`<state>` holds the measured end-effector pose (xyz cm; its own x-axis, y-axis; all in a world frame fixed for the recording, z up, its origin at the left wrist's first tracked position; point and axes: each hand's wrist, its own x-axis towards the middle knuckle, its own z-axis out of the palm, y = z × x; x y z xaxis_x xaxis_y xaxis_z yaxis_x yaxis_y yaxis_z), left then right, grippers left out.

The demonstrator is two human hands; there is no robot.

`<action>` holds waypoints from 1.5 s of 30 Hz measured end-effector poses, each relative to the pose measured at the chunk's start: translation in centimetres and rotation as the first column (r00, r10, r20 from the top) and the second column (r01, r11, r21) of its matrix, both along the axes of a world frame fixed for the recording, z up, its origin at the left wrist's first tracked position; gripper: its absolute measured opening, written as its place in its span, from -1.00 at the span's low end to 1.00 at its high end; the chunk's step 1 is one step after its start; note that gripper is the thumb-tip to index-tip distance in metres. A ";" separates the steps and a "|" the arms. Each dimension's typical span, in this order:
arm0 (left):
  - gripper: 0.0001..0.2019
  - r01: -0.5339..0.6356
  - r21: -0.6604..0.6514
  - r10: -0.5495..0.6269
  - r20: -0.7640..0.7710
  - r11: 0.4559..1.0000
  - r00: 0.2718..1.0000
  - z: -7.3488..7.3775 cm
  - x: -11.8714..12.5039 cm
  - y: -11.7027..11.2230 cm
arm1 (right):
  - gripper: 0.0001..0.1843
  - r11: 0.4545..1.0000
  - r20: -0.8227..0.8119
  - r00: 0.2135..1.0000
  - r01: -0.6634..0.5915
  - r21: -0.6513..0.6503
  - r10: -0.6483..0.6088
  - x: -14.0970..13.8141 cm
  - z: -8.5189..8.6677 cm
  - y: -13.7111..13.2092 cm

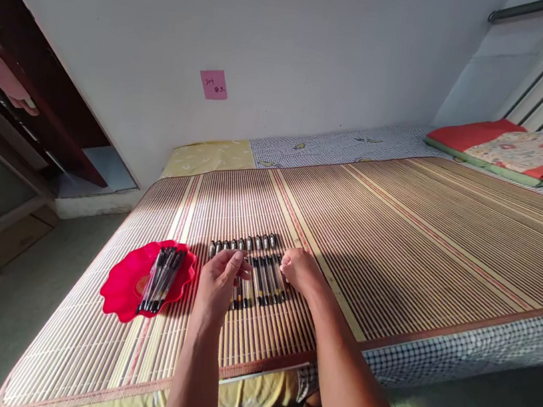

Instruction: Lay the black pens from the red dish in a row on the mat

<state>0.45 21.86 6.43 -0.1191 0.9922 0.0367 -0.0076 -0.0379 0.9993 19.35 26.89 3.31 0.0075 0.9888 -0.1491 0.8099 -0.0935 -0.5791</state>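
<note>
Several clear-barrelled pens with dark ends point(268, 280) lie side by side on the bamboo mat point(348, 234). Above them runs a row of black pen caps point(249, 243). My left hand point(224, 271) hovers over the left part of the pens and hides some of them; its thumb and fingers are loosely bent and apart, with nothing visible in them. At the right end of the row, my right hand point(298, 269) is closed with its fingertips pinched together. Whatever it may hold cannot be made out.
To the left, a red wavy-edged plate point(121, 283) carries a bunch of similar pens point(161, 279). A folded red and floral quilt point(511, 150) lies at the far right of the bed. A pink note point(214, 84) is stuck on the wall behind.
</note>
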 end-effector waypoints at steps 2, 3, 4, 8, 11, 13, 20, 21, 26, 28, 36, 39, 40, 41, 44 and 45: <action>-0.47 -0.005 0.008 0.005 -0.006 1.000 1.000 -0.3 0.0 0.1 | -0.80 1.000 -0.004 1.000 0.002 0.005 -0.002 0.0 -0.1 0.1; -0.48 -0.003 0.012 0.003 -0.008 1.000 1.000 -0.4 0.0 0.2 | -0.81 1.000 -0.006 1.000 0.002 0.010 -0.002 0.0 -0.1 0.1; -0.49 -0.001 0.016 0.001 -0.009 1.000 1.000 -0.5 0.0 0.2 | -0.81 1.000 -0.008 1.000 0.002 0.014 -0.002 0.0 -0.2 0.1; -0.49 0.003 0.024 -0.002 -0.027 1.000 1.000 -0.7 -0.1 0.3 | -0.80 1.000 -0.009 1.000 -0.002 0.007 0.002 0.0 -0.5 0.3; -0.49 -0.001 0.029 0.003 -0.040 1.000 0.999 -0.8 -0.1 0.3 | -0.79 1.000 -0.012 1.000 -0.004 0.001 0.004 0.0 -0.7 0.4; -0.48 0.004 0.027 -0.003 -0.041 1.000 0.999 -0.8 -0.1 0.3 | -0.82 1.000 -0.019 1.000 -0.003 0.005 0.003 0.0 -0.6 0.3; -0.51 0.011 0.030 -0.010 -0.023 0.999 1.000 -0.8 -0.1 0.3 | -0.84 1.000 -0.045 0.999 0.014 -0.006 -0.014 0.0 -0.2 0.1; -0.51 0.017 0.030 -0.016 -0.020 0.999 1.000 -0.8 -0.1 0.2 | -0.83 1.000 -0.048 0.999 0.017 -0.011 -0.018 0.0 -0.2 0.1; -0.52 0.020 0.020 -0.020 -0.034 1.000 0.999 -0.7 -0.1 0.2 | -0.82 1.000 -0.069 0.997 0.026 -0.005 -0.026 0.2 -0.6 0.1; -0.52 0.025 0.019 -0.024 -0.031 1.000 0.999 -0.7 -0.1 0.2 | -0.82 1.000 -0.089 0.996 0.018 0.005 -0.017 0.3 -0.7 0.0; -0.54 0.036 0.012 -0.035 -0.037 0.999 0.999 -0.6 -0.1 0.0 | -0.77 0.994 -0.117 0.993 0.037 0.101 -0.025 0.9 -0.2 -0.5; -0.56 0.034 0.013 -0.033 -0.034 0.999 0.999 -0.7 -0.1 0.1 | -0.77 0.982 -0.135 0.989 0.080 0.171 -0.058 1.1 0.7 -0.5; -0.58 0.035 0.015 -0.035 -0.037 0.999 0.999 -0.7 -0.1 0.2 | -0.78 0.971 -0.155 0.985 0.111 0.211 -0.079 1.1 0.9 -0.5; -0.59 0.043 0.018 -0.042 -0.046 0.999 0.998 -0.7 0.0 0.2 | -0.78 0.953 -0.186 0.977 0.152 0.262 -0.105 1.2 1.1 -0.4; -0.59 0.104 0.016 -0.101 -0.114 0.994 0.988 -0.7 0.3 0.0 | -0.71 0.854 -0.343 0.926 0.304 0.423 -0.159 1.5 1.3 -0.1; -0.58 0.133 0.007 -0.130 -0.148 0.991 0.980 -0.7 0.5 -0.1 | -0.68 0.819 -0.400 0.903 0.346 0.458 -0.158 1.6 1.2 0.0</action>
